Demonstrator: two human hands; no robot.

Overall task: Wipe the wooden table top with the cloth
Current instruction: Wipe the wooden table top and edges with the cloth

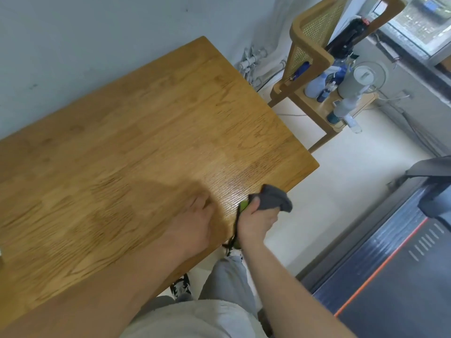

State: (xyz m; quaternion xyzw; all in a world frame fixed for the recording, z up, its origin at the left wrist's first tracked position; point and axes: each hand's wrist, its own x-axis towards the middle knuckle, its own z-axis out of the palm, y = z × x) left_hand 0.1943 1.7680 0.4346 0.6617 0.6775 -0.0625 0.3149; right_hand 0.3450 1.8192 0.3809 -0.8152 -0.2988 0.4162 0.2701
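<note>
The wooden table top [151, 132] fills the left and middle of the head view, its right corner near the centre right. My right hand [256, 220] is closed on a bunched grey cloth [273, 197] at the table's near right edge; a small green thing with a dark cord [240, 215] is also in that hand. My left hand [195, 218] rests flat and blurred on the wood just left of the right hand, fingers spread, holding nothing.
A wooden chair with a cane back [314, 42] stands beyond the table's right end, its seat crowded with spray bottles [317, 85] and a grey jug [356, 80]. A dark treadmill [395, 269] lies on the floor at the right. A pale wall [97, 40] runs along the table's far side.
</note>
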